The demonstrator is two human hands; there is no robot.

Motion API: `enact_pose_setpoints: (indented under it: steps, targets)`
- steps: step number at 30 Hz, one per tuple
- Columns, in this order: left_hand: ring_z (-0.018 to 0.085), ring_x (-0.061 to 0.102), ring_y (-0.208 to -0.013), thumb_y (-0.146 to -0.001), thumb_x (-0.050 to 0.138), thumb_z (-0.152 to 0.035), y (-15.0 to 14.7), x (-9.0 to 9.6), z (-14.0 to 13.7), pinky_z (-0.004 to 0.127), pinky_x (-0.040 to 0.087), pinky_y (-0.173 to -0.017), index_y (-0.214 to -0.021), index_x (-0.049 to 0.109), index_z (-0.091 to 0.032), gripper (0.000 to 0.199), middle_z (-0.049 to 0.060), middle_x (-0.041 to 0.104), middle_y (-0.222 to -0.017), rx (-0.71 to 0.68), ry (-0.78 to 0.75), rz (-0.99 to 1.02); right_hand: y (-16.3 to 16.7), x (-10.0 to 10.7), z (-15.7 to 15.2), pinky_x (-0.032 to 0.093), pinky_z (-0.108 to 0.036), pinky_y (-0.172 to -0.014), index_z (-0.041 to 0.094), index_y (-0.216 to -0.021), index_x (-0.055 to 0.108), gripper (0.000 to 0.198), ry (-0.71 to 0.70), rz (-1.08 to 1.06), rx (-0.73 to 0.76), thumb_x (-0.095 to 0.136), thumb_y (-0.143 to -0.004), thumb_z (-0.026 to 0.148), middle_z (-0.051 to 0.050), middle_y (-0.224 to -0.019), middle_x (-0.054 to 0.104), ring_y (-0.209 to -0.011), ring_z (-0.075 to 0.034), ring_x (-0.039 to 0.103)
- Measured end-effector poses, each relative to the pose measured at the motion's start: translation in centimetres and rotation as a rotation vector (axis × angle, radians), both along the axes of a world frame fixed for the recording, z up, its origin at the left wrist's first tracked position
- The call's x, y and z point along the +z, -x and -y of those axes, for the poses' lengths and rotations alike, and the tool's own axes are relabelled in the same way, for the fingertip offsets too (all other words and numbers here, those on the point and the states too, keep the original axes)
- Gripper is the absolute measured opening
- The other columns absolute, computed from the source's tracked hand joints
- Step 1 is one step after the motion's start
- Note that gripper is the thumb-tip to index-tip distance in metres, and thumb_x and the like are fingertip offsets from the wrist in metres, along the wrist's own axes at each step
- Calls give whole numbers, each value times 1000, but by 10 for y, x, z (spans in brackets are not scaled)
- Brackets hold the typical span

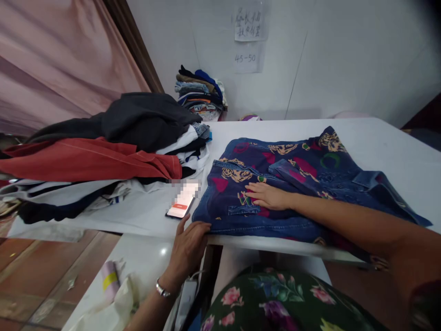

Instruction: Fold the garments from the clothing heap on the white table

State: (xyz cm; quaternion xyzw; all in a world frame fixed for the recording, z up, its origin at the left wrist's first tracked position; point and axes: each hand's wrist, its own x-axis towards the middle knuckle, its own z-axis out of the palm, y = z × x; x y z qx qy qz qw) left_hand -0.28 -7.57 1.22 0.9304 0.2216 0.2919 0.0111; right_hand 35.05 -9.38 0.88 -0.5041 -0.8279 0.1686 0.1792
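Observation:
A blue denim jacket (296, 161) with a colourful print of faces, red patches and green rings lies spread on the white table. My right hand (270, 196) rests flat on its front, fingers stretched out, just above a small denim pocket trim. At the jacket's near left corner is my left hand (190, 241). Its fingertips touch the hem, and its thumb stands apart, pointing up toward the phone. The jacket's collar (375, 184) lies to the right, and part of the near side hangs over the table edge under my right forearm.
A lit phone (182, 202) lies left of the jacket. Beyond it spreads a loose heap of clothes, with a red garment (93, 158) and a dark grey one (148, 119). A folded stack (200, 94) stands by the wall. A lower white surface holds a pinkish roll (110, 280).

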Motion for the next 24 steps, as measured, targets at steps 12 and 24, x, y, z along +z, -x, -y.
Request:
enact_pose_setpoints:
  steps: [12,24]
  targets:
    - [15,69,-85,-87,46,-7,-2,4,-2,41,33,-106,-106,63,-21,30,1,75,-93,-19,-45,-79,-10,18,53,23,-51,-117,24,-144,46,55,24,-27,-61,54,-93,43,-10,-155,33,-144,-27,27]
    - [17,69,-81,-86,46,-10,-6,9,-23,41,34,-105,-106,65,-23,31,1,75,-90,-94,-89,-88,-105,28,157,51,-37,-81,18,-109,70,50,211,360,-917,55,-84,58,-15,-107,69,-97,-30,66]
